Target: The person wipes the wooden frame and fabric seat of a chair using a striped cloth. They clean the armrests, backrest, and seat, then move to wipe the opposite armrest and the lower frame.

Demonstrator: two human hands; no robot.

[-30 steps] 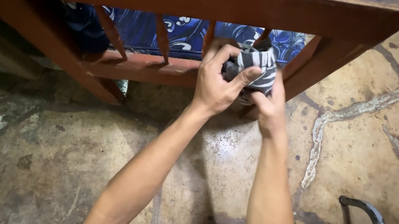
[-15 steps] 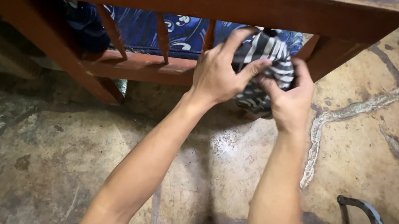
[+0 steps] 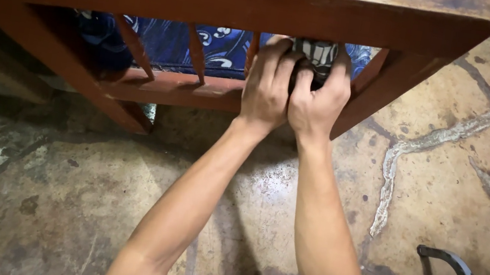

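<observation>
In the head view, the left hand (image 3: pixel 268 85) and right hand (image 3: pixel 318 97) were pressed side by side, fingers curled shut around a striped cloth (image 3: pixel 317 53). They held it bunched, apparently so it could fit between the slats, just under the bench (image 3: pixel 228 2) rail, beside the blue fabric (image 3: pixel 175 39) behind.
</observation>
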